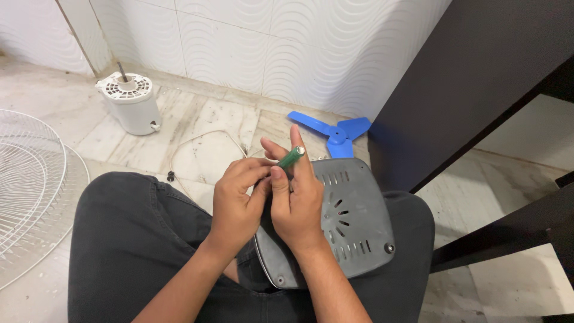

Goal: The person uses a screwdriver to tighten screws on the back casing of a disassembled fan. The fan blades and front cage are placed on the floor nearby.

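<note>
While the person sits on the floor with a grey vented cover (353, 227) on the lap, the right hand (296, 200) closes its fingers around a green tool handle (291, 157), tip toward one o'clock. The left hand (236, 200) pinches something I cannot tell beside it. At one o'clock lies a blue fan blade (335, 133), at ten o'clock a white motor housing (133, 103), at nine o'clock a white wire grille (30, 179).

Green tool (292, 157), grey cover (353, 221), blue blades (335, 133)

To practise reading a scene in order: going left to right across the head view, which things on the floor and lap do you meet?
White wire fan guard → white motor housing → left hand → green-handled tool → grey vented cover → dark furniture.
</note>
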